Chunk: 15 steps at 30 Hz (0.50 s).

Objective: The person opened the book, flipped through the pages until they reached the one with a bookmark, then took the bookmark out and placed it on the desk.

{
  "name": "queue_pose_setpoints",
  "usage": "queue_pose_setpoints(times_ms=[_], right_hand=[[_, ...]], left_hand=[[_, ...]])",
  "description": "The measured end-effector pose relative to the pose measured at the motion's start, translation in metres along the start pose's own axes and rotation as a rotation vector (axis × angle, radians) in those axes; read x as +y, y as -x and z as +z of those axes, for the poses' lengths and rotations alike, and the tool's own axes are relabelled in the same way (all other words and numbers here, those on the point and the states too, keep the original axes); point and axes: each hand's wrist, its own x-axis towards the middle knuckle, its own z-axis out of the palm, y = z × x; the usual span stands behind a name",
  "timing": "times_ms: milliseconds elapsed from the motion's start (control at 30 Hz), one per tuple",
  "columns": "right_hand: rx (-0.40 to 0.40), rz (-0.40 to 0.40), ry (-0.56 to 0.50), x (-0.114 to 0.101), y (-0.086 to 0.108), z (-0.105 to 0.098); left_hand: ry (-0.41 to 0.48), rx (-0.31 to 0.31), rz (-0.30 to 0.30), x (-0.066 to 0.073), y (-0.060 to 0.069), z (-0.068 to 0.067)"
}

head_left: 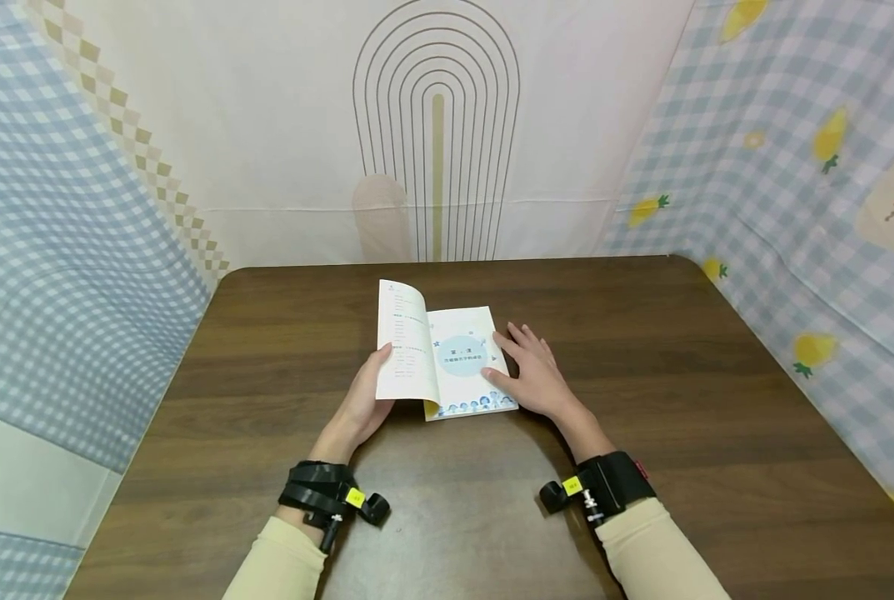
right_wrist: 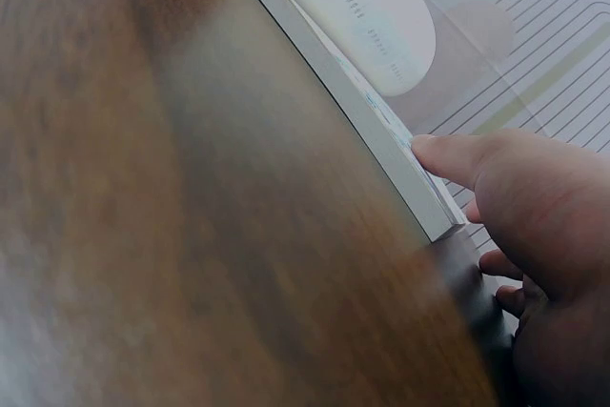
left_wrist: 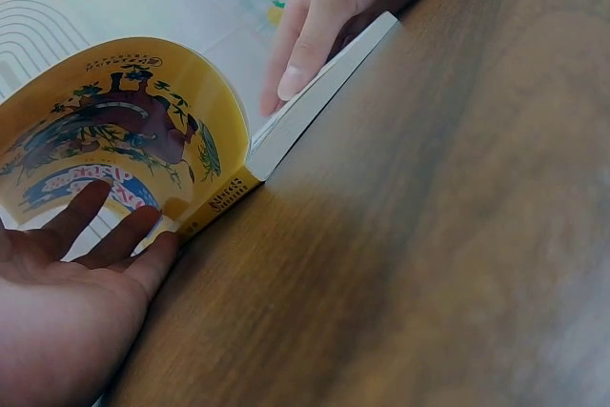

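Observation:
A paperback book (head_left: 472, 390) lies open on the table, its right page showing a pale blue circle with print. Its yellow cover (left_wrist: 205, 92), printed with a picture, is raised and curved together with a few leaves. My left hand (head_left: 362, 402) holds this raised part at its left edge, thumb on the page side and fingers behind the cover. On the other side, my right hand (head_left: 534, 372) rests at the right page's edge with fingers spread. Its thumb (right_wrist: 448, 154) touches the page; some fingers extend past the book's edge.
The brown wooden table (head_left: 267, 333) surrounds the book. A white cloth (head_left: 282, 125) with arch lines hangs behind it. Blue checked cloths hang at the left (head_left: 64, 208) and right (head_left: 754, 167). Black straps with small cameras circle both wrists.

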Motion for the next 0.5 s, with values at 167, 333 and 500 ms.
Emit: queue_pose_setpoints(times_ms=[167,333,500], right_hand=[[-0.005,0.007,0.005,-0.0011,0.0001,-0.0004],[-0.012,0.016,0.012,-0.0021,0.0004,-0.0010],[-0.015,0.014,0.017,-0.0017,-0.0001,-0.0005]], left_hand=[[0.006,-0.002,0.005,-0.0001,0.0003,-0.0003],[0.016,-0.007,0.005,0.0001,-0.0006,0.0003],[0.011,-0.008,0.008,0.0004,-0.0009,0.0000]])
